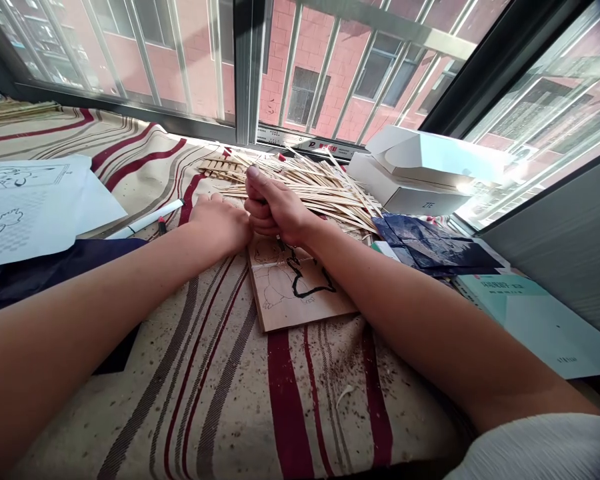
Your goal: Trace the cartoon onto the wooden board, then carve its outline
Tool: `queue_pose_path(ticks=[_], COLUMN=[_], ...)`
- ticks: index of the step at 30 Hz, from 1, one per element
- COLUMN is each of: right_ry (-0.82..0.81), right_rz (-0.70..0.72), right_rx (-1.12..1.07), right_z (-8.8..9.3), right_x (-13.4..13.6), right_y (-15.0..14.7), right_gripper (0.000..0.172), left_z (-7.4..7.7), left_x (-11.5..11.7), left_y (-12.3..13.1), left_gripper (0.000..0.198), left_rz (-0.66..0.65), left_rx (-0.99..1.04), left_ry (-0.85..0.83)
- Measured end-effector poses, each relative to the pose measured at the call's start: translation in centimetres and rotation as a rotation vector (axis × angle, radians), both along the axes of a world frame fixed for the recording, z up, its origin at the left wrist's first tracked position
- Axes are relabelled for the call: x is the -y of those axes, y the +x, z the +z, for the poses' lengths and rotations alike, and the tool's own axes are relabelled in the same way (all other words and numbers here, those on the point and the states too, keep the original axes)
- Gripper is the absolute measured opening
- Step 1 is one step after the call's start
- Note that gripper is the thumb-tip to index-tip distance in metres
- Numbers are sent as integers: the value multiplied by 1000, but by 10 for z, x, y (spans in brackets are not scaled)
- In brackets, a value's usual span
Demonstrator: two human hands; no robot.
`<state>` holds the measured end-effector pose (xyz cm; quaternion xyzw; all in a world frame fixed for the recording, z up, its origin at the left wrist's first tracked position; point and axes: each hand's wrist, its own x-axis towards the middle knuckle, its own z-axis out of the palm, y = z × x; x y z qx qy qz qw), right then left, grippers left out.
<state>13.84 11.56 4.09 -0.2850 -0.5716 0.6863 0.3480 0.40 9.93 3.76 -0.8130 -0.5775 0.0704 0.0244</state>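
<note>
We are bunching our right hand [277, 210] into a fist over the wooden board [303, 287], its drawn feet [271, 304] pointing toward us, long axis unclear, left hand's [221, 220] grip hidden.

The right grip [276, 210] covers the top of the wooden board [297, 287], and whether it holds anything is hidden. The left edge cuts off the drawing paper [30, 200]. Tiny words on the green book [535, 323] can't be read.

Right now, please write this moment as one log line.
Left hand: by drawn-on wooden board | Right hand: curled above board's far edge, contents unclear | Beyond: thin wooden strips, ZTE box
</note>
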Motion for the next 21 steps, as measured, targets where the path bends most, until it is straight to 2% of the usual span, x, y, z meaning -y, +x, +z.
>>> queue_pose_path(ticks=[3, 4, 5, 8, 10, 12, 15, 17, 19, 21], right_ry=[-59, -67, -68, -43, -44, -65, -101, -119, -119, -109], right_rz=[-371, -415, -379, -31, 82, 6, -241, -325, -244, -97], right_rx=[32, 30, 18, -57, -90, -99, -86, -80, -89, -117], right_z=[-1, -2, -2, -1, 0, -1, -2, -1, 1, 2], right_x=[-2, -3, -3, -1, -1, -1, -2, -1, 0, 2], right_y=[-2, -2, -1, 6, 10, 10, 6, 5, 7, 11], right_gripper=[49, 48, 48, 49, 51, 52, 53, 54, 54, 55], left_z=[7, 10, 11, 15, 15, 15, 14, 14, 14, 14], left_x=[5, 7, 8, 11, 12, 11, 8, 7, 7, 7], left_y=[6, 8, 9, 11, 11, 11, 11, 12, 11, 10], left_gripper=[42, 42, 43, 43, 42, 38, 37, 39, 39, 36], left_rz=[49, 56, 59, 52, 54, 65, 80, 79, 70, 60], left_rx=[-98, -115, -126, -140, -142, -147, -155, -151, -138, -118], left_ry=[-21, -24, -27, -34, -37, -42, -34, -29, -30, -32])
